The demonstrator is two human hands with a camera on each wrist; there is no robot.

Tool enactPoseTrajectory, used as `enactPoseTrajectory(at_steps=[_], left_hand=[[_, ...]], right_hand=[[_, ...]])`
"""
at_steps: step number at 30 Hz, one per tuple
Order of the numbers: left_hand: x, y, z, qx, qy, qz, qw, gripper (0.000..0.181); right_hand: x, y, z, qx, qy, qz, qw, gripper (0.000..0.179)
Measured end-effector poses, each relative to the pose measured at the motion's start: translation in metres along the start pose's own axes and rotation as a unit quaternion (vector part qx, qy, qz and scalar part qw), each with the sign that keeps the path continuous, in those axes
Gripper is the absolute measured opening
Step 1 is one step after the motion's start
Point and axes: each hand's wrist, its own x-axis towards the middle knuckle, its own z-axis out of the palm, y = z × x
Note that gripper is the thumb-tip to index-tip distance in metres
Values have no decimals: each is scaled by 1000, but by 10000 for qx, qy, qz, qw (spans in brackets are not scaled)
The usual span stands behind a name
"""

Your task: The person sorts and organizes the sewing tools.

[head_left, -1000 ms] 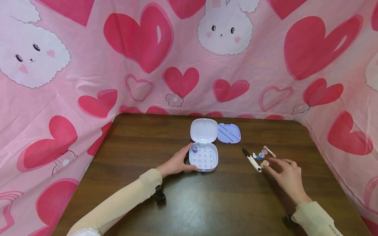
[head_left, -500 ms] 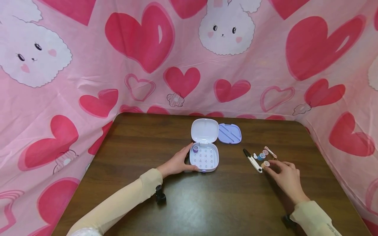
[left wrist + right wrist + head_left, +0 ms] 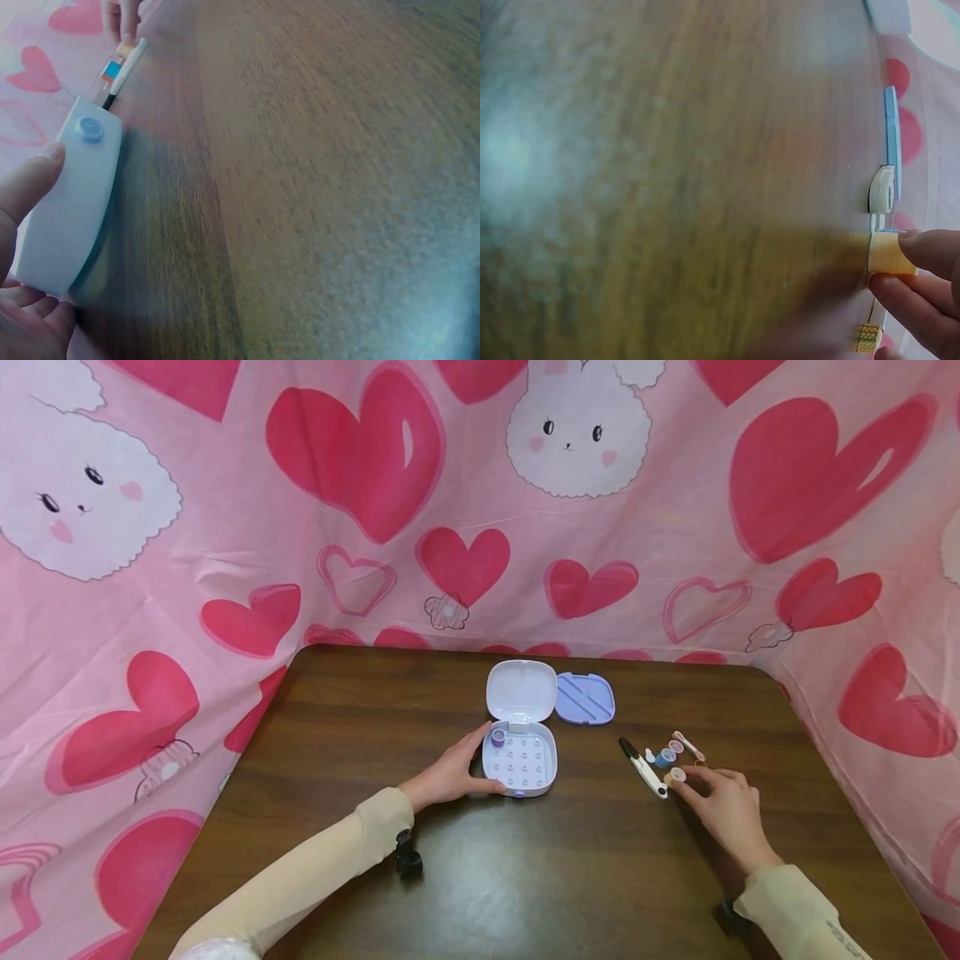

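A small white sewing box [image 3: 519, 783] stands with its lid up; rows of short pegs line its floor. On the back left peg sits a purple thread spool [image 3: 498, 738]. My left hand [image 3: 448, 770] grips the box's left side, thumb at the front wall [image 3: 90, 195] in the left wrist view and fingers round the other side. At the right, my right hand [image 3: 726, 806] pinches a yellow thread spool [image 3: 889, 253] between thumb and fingers, low at the tabletop. A blue spool [image 3: 664, 758] and a pink spool [image 3: 677, 747] stand just behind it.
White thread snips [image 3: 647, 772] with a black end lie left of the spools. A bundle of pale thread [image 3: 690, 744] and a small white piece [image 3: 649, 756] lie nearby. A lilac divided tray [image 3: 585, 699] rests beside the lid. A gold dimpled piece [image 3: 868, 337] shows by my right fingers.
My right hand has drawn in slightly to the left around the yellow spool. My left hand stays on the box, and the other things keep their places.
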Motion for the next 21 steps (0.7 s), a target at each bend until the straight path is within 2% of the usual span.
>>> enactPoseTrajectory(at_steps=[8, 21], left_hand=[[1, 0, -1, -65, -38, -13, 10000, 113], [-1, 4, -1, 60, 0, 2, 10000, 112]], right_hand=[[1, 0, -1, -113, 37, -72, 9999, 39], [1, -8, -5, 65, 429, -279, 9987, 30]])
